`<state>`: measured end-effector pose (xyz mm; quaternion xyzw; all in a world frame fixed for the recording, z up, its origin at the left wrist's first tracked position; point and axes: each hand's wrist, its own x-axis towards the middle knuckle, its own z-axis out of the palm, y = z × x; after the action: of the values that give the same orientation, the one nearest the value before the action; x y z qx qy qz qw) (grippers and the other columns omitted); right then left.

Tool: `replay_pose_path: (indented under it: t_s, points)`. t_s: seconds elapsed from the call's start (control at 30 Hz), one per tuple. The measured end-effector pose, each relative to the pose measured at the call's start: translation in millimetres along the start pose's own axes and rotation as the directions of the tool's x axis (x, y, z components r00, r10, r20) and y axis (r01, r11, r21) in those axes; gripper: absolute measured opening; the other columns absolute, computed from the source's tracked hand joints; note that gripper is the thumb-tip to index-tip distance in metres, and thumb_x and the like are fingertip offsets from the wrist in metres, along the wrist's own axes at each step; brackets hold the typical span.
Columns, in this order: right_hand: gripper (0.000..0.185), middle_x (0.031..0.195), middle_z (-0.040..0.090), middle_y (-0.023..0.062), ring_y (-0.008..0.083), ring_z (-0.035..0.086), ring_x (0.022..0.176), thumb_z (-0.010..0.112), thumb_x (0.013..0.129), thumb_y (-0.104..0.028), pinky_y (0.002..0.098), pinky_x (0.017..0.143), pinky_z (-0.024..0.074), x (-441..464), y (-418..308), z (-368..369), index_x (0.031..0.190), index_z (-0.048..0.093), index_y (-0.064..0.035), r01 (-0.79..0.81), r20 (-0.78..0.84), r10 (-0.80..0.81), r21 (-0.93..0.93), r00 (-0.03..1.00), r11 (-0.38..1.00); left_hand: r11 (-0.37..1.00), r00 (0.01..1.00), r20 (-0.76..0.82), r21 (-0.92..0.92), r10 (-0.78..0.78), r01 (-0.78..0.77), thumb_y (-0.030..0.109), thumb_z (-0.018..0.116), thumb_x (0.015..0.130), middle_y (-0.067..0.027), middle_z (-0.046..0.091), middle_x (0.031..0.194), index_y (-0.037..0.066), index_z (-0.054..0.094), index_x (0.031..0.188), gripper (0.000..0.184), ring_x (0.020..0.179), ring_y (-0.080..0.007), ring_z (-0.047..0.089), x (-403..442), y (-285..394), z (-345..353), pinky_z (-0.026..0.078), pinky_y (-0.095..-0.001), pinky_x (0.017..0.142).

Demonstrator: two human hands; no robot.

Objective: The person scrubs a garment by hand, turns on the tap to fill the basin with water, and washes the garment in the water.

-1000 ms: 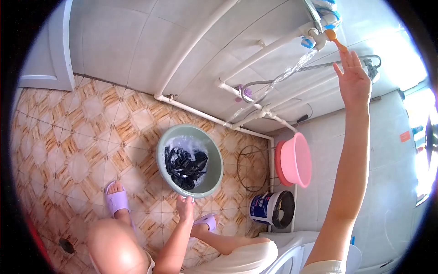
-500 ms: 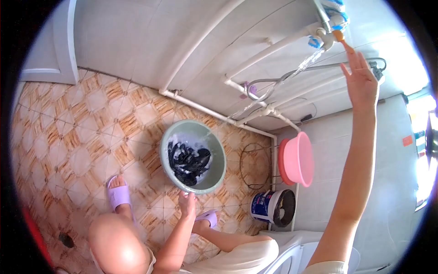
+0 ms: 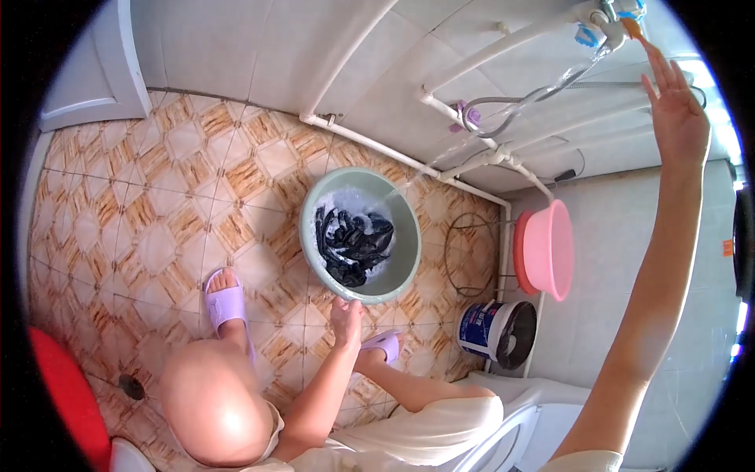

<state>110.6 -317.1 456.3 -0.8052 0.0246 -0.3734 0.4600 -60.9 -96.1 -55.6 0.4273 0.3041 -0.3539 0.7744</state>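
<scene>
A grey-green basin [image 3: 406, 271] stands on the tiled floor, with dark wet cloth [image 3: 354, 242] and suds inside. My left hand [image 3: 346, 319] has its fingers closed on the basin's near rim. At the upper right my right hand [image 3: 676, 110] is raised, its fingers stretched out and their tips at the orange handle [image 3: 631, 28] of the tap [image 3: 612, 38]. Water [image 3: 558, 82] runs from the tap in a slanting stream towards the basin.
Pink basin [image 3: 550, 250] and a red one hang by the right wall. Below are a paint bucket [image 3: 495, 334] and a wire ring [image 3: 448, 259]. White pipes [image 3: 377, 145] line the wall. A drain [image 3: 131, 386] and a red object [image 3: 67, 393] lie at the left.
The view has shifted, so the tap and my right hand appear further right and the basin higher. More of the red object shows. My left hand stays at the basin's rim.
</scene>
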Motion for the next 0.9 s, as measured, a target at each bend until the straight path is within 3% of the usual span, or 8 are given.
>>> replay_pose_path:
  t_s: [0.13,0.2,0.23,0.33,0.4,0.6,0.83,0.9]
  points:
    - [0.056,0.146,0.02,0.019,0.0288,0.016,0.137,0.034,0.094,-0.023,0.0446,0.112,0.0112,24,8,-22,0.142,0.013,-0.0026,0.517,0.552,-0.176,-0.556,0.815,0.651,0.995,0.998,-0.066,0.094,-0.009,0.015,0.013,0.052,0.082,-0.0059,0.057,0.084,0.0,0.05,0.109,0.03,0.076,-0.0154,0.055,10,-17,-11,0.043,-0.0284,0.068]
    - [0.045,0.137,0.038,0.0167,0.0238,0.039,0.125,0.029,0.094,-0.024,0.0321,0.106,0.0312,16,9,-9,0.133,0.037,-0.0043,0.346,0.428,-0.105,-0.831,0.898,-0.435,0.986,0.996,-0.094,0.169,0.005,0.011,0.02,0.051,0.084,-0.0077,0.059,0.084,0.001,0.053,0.106,0.029,0.078,-0.0171,0.056,22,-25,-24,0.044,-0.0297,0.07]
    - [0.046,0.134,0.044,0.0126,0.0193,0.04,0.124,0.031,0.095,-0.028,0.0192,0.104,0.0314,10,17,-14,0.135,0.034,-0.0055,0.576,0.707,-0.277,-0.698,0.651,-0.427,0.96,0.992,-0.126,0.278,0.009,0.026,0.029,0.049,0.085,-0.0103,0.061,0.084,0.0,0.057,0.099,0.034,0.078,-0.0184,0.057,31,-24,-36,0.044,-0.03,0.072]
    - [0.047,0.146,0.023,0.0109,0.0144,0.029,0.132,0.027,0.096,-0.028,0.0181,0.103,0.0316,-42,65,2,0.141,0.026,-0.0129,0.389,0.308,-0.318,-0.891,0.897,0.233,0.977,0.961,-0.256,0.206,0.102,-0.049,0.05,0.037,0.088,-0.0145,0.063,0.075,-0.004,0.064,0.078,0.061,0.076,-0.0216,0.058,54,-23,-54,0.044,-0.0309,0.075]
    - [0.063,0.144,0.024,0.0171,0.0287,0.022,0.135,0.043,0.092,-0.029,0.0438,0.11,0.0165,-113,108,56,0.142,0.015,-0.0037,0.045,-0.07,-0.028,0.246,0.997,0.968,0.982,0.936,-0.343,0.187,0.075,-0.01,0.053,0.036,0.088,-0.0138,0.063,0.07,-0.006,0.063,0.074,0.066,0.073,-0.0227,0.059,64,-17,-75,0.044,-0.0316,0.075]
    - [0.071,0.149,0.017,0.0119,0.024,0.019,0.137,0.047,0.08,-0.012,0.0362,0.11,0.0166,-321,282,119,0.144,0.015,-0.0087,-0.615,-0.031,0.629,0.177,0.777,0.768,0.954,0.852,-0.489,0.296,0.19,-0.043,0.055,0.032,0.089,-0.0053,0.049,0.054,0.001,0.05,0.055,0.067,0.054,-0.019,0.043,52,-10,-77,0.035,-0.0314,0.058]
    - [0.053,0.147,0.021,0.013,0.0303,0.019,0.136,0.042,0.093,-0.032,0.0542,0.106,0.0133,-483,352,165,0.14,0.028,-0.0133,-0.702,-0.175,0.729,-0.486,0.661,0.52,0.922,0.67,-0.636,0.311,0.383,-0.232,0.039,0.041,0.09,-0.0076,0.049,0.07,0.001,0.051,0.077,0.042,0.066,-0.0216,0.046,63,6,-100,0.04,-0.0357,0.069]
    - [0.052,0.148,0.02,0.0119,0.03,0.017,0.136,0.042,0.093,-0.032,0.0553,0.106,0.013,-489,352,177,0.14,0.028,-0.0148,-0.685,-0.195,0.727,-0.556,0.658,0.471,0.454,0.387,-0.275,0.725,0.88,-0.518,0.025,0.046,0.086,-0.0123,0.053,0.088,0.002,0.052,0.086,0.024,0.084,-0.0257,0.049,70,22,-94,0.039,-0.038,0.078]
